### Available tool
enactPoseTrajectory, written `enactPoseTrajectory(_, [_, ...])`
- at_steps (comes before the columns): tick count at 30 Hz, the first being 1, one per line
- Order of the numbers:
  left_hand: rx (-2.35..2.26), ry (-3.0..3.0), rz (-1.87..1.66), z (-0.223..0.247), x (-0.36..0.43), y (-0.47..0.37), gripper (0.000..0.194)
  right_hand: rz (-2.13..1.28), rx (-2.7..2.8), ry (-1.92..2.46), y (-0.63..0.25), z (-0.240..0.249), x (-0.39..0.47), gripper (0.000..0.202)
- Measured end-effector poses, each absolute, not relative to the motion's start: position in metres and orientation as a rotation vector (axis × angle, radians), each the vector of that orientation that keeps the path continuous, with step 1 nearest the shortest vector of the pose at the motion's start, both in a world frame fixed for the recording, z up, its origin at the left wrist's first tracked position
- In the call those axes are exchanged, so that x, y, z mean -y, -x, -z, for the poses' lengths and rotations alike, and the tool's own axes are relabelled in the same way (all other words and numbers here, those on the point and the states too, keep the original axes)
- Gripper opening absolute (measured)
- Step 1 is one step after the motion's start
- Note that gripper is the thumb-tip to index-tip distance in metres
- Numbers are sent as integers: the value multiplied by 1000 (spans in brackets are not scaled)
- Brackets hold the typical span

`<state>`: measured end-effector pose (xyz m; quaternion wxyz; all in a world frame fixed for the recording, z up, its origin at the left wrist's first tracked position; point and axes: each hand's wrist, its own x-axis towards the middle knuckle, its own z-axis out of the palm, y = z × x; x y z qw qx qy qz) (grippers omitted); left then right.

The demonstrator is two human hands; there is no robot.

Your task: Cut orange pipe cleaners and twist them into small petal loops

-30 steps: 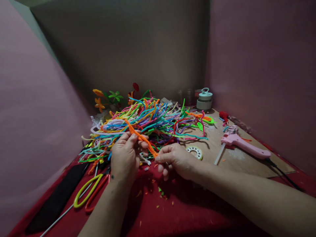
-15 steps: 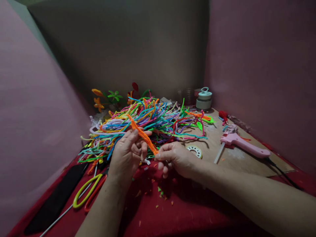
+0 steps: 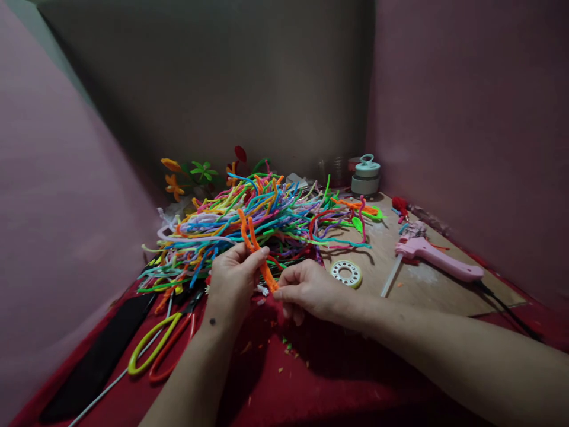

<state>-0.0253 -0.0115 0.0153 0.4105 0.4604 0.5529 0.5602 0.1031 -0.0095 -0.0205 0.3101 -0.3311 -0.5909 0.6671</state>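
Observation:
Between my hands is an orange pipe cleaner, folded double, its two loose ends pointing up and away. My left hand pinches it around the middle, thumb on top. At its lower end, my right hand grips it between thumb and fingertips. Just behind my hands lies a big heap of many-coloured pipe cleaners. Yellow and red handled scissors rest left of my left wrist. A white tape roll lies beyond my right hand.
A pink glue gun with its cord lies on a brown board at right. Behind stand a pale green container and pipe-cleaner flowers. A black strip and thin white rod lie left. Scraps dot the red cloth.
My left hand has turned over, with its thumb now across the orange pipe cleaner. The two strands show apart at the far end. My right hand keeps its pinch, slightly lower.

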Motion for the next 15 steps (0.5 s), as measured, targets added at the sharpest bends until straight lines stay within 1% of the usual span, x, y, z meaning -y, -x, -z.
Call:
enactPoseTrajectory(3, [-1368, -1210, -1392, -17, 12, 26, 22, -1794, 1466, 878, -105, 18, 8, 17])
enactPoseTrajectory(7, [-1257, -1184, -1077, -13, 10, 32, 25, -1786, 1351, 857, -108, 17, 6, 15])
enactPoseTrajectory(9, [-1233, -1246, -991, -9, 9, 34, 27, -1774, 1324, 837, -109, 18, 4, 16])
enactPoseTrajectory(12, [-1260, -1279, -1033, -6, 8, 33, 32, -1803, 1305, 807, -110, 21, 2, 17])
enactPoseTrajectory(15, [-1274, -1242, -1066, -5, 8, 32, 32, -1927, 1246, 718, -111, 22, -1, 18])
